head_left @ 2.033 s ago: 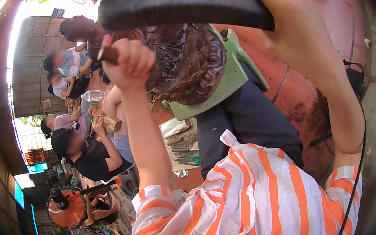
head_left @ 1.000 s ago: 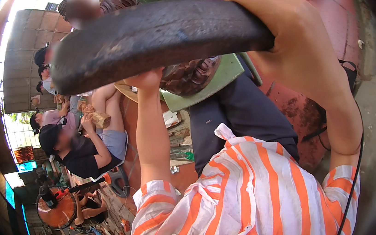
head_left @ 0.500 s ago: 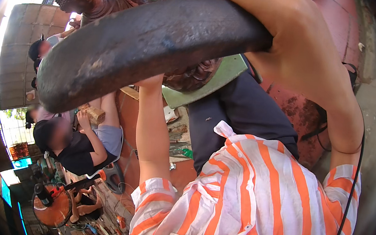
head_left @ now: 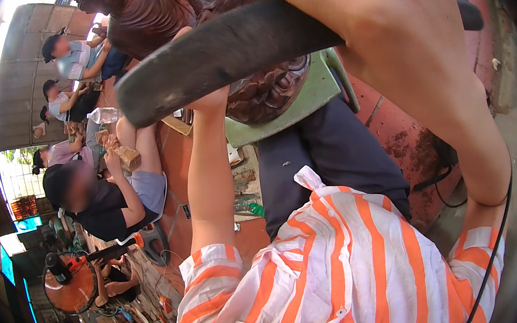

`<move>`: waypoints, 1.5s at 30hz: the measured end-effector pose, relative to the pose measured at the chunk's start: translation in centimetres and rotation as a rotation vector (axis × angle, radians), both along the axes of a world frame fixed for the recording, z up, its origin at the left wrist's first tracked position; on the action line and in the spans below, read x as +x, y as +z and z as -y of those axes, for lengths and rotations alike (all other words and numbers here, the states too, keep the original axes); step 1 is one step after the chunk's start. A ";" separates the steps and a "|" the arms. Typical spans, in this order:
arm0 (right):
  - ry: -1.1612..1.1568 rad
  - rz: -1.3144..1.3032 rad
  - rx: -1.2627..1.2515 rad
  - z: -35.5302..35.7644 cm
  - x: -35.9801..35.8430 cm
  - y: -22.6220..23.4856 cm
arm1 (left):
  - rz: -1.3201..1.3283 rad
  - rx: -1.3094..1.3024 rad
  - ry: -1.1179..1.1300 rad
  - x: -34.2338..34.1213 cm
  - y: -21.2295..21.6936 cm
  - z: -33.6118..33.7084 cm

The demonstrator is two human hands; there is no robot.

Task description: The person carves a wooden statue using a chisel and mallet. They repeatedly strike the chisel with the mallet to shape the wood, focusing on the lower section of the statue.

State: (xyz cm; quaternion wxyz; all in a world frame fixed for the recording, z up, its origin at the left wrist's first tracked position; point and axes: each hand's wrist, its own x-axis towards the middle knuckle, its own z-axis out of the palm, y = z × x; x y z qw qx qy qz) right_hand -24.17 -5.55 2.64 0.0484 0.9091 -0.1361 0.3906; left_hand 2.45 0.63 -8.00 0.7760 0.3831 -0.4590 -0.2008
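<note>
A thick, dark wooden club with a rounded end crosses close in front of the view. My right hand is closed round it, and its other end shows beyond my wrist. Behind the club my left hand rests at a dark brown carved statue of a seated, robed figure with a curled-hair head. A fingertip shows above the club, but most of that hand's fingers are hidden, and so is anything in them. The statue lies on its side on a green plastic chair in front of my legs.
At the left, a seated person in a black shirt holds a pale carved wood piece. Several other people sit farther back. A pedestal fan stands at the lower left. A black cable hangs beside my right arm.
The club has moved away from the view and toward the statue, its rounded end shifting right. More of the statue and the people behind now shows. My left hand stays about where it was.
</note>
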 end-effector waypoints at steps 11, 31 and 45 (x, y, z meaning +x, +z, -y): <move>0.152 0.142 0.191 1.3 -1.2 -0.9 | -0.747 0.120 0.072 -4.8 8.6 -0.3; 0.223 0.275 0.229 0.8 -2.6 -1.8 | -0.502 -0.069 -0.080 -1.5 2.7 -0.5; 0.141 0.069 0.217 -0.7 -1.2 -0.6 | 0.110 0.028 -0.184 -1.8 0.8 -1.2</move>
